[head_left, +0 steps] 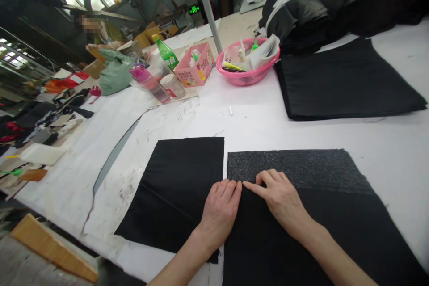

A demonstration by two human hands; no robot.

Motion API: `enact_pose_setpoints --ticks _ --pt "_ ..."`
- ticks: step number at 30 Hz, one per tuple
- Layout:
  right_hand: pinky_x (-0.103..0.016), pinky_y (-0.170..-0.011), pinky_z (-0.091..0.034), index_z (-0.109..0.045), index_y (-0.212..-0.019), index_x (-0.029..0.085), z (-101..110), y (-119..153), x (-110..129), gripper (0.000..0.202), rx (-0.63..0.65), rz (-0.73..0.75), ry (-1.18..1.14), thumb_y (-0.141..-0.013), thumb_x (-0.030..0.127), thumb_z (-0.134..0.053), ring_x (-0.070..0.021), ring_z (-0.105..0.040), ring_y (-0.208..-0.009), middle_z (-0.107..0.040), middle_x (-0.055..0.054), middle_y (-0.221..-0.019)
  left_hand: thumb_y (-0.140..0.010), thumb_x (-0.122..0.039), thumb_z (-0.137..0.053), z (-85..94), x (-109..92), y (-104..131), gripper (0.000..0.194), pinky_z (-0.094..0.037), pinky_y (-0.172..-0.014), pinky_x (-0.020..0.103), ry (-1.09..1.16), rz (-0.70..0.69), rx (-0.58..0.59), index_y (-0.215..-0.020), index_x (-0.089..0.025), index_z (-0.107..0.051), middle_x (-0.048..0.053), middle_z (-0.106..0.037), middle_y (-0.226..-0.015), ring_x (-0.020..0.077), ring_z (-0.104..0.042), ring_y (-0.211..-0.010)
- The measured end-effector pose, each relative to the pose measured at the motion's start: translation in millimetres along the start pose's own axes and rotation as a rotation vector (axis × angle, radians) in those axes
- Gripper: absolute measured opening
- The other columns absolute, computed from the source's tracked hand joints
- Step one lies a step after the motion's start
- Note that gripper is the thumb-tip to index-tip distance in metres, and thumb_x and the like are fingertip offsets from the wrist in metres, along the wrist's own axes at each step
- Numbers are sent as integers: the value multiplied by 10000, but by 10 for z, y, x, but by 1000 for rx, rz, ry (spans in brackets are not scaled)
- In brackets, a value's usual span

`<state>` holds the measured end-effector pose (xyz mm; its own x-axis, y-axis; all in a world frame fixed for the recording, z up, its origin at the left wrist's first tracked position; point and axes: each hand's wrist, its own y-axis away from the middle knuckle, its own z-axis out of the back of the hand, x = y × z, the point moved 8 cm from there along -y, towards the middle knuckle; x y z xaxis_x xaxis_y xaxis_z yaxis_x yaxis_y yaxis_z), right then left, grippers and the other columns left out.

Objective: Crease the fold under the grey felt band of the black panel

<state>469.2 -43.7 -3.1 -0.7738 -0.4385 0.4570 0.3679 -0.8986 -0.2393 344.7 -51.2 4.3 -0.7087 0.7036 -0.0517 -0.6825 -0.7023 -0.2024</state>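
In front of me lies a large piece of black fabric (301, 237) with a speckled dark-grey strip (301, 167) along its far edge. My left hand (221, 208) has its fingers drawn together at the fabric's left edge, where the grey strip meets the black. Just to the right, my right hand (281, 199) bends its fingers over the strip's lower border, its thumb reaching toward my left fingertips. Both hands appear to pinch the cloth there; the fingertips partly hide the grip. A smaller black fabric piece (177, 183) lies flat at the left, partly under my left forearm.
A stack of black fabric (345, 82) sits at the far right, below a dark bundle (318, 4). Across the white table (251, 129) stand a pink basin (246, 78), a pink box (196, 69), a green bottle (166, 51) and a jar (172, 87). Another person sits far left.
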Motion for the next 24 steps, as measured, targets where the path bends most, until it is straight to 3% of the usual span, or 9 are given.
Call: enact_pose_setpoints --ticks 5,9,14,24 --pt "-336 -809 -327 -660 -1127 288 136 24 -44 223 -64 -23 -47 -951 196 -557 -168 -477 -906 -581 -19 -909 -966 -109 -446 -48 27 28 348 -464 -926 420 18 16 38 -1304 -122 -528 108 -606 -1149 251 -538 -1110" --pt "-333 -804 -328 -677 -1085 294 215 32 -111 191 -40 -22 -25 -947 213 -573 -169 -486 -896 -593 -15 -885 -967 -102 -438 -40 42 32 372 -461 -935 426 29 36 62 -1331 -139 -509 108 -598 -1158 249 -532 -1126" --pt "-306 -735 -327 -673 -1098 295 239 40 -151 239 2 28 -7 -954 164 -536 -162 -472 -847 -568 -22 -880 -949 -105 -472 -41 45 37 396 -469 -931 430 18 46 66 -1338 -169 -515 103 -589 -1161 255 -527 -1135" --pt "-327 -763 -333 -621 -1179 269 165 113 -163 272 58 55 22 -967 155 -494 -178 -454 -883 -544 -41 -954 -954 -119 -467 -49 28 13 436 -460 -927 427 -1 43 135 -1377 -223 -485 85 -577 -1148 259 -524 -1123"
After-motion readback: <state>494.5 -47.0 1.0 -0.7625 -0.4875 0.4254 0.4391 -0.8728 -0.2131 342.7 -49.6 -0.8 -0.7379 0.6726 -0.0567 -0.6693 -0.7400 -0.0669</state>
